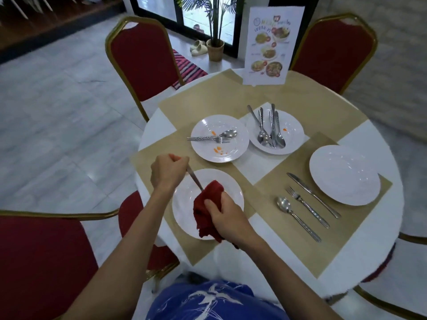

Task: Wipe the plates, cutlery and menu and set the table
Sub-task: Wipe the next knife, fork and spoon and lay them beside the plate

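We see a thin metal cutlery piece (194, 180) held by its handle in the closed left hand (166, 170), its working end buried in a crumpled dark red cloth (207, 210), so we can't tell which utensil it is. The right hand (227, 218) is pressed together around that cloth, squeezing it over the utensil. Both hover above a clean round white plate (184, 199) on a tan placemat (161, 155) at the near-left edge of the round white table (369, 255). Just beyond, a stained white plate (208, 153) with orange smears carries a spoon and fork laid flat. Beside it toward the table centre, a second white plate (293, 130) holds a pile of loose metal cutlery (270, 128). Near the right edge, another clean white plate (344, 174) sits with a knife (313, 195), fork (307, 207) and spoon (298, 218) lined up on its near side. A printed paper menu (272, 45) stands upright at the far edge. Red gold-framed chairs (143, 56) ring the table.
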The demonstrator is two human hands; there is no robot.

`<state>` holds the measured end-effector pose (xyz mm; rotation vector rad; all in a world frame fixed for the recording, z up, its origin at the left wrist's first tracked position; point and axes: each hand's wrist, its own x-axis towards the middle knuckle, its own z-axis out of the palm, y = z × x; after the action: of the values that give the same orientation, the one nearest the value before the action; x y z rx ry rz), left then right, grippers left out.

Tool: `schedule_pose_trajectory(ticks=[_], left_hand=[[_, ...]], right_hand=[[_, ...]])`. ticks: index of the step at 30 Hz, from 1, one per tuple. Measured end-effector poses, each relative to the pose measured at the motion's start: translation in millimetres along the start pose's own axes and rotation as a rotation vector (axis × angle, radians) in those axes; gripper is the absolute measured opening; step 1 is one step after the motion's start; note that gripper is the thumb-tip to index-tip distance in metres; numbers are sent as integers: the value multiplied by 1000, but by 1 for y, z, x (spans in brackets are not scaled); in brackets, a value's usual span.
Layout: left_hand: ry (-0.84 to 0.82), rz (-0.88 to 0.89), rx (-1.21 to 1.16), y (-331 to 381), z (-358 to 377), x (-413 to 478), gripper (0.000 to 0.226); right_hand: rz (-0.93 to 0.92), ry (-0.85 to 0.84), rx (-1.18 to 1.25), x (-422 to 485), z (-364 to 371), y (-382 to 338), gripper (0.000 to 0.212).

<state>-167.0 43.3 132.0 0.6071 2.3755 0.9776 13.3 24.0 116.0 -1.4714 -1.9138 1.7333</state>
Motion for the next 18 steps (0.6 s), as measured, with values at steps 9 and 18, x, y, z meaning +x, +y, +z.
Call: schedule_pose_trajectory(ticks=[9, 18], left_hand=[[-577, -289, -778, -37, -5, 15, 28], [-536, -338, -890, -45, -4, 60, 10]], right_hand=[[173, 63, 512, 60, 24, -56, 35], [173, -68, 443, 76, 50, -44, 36]])
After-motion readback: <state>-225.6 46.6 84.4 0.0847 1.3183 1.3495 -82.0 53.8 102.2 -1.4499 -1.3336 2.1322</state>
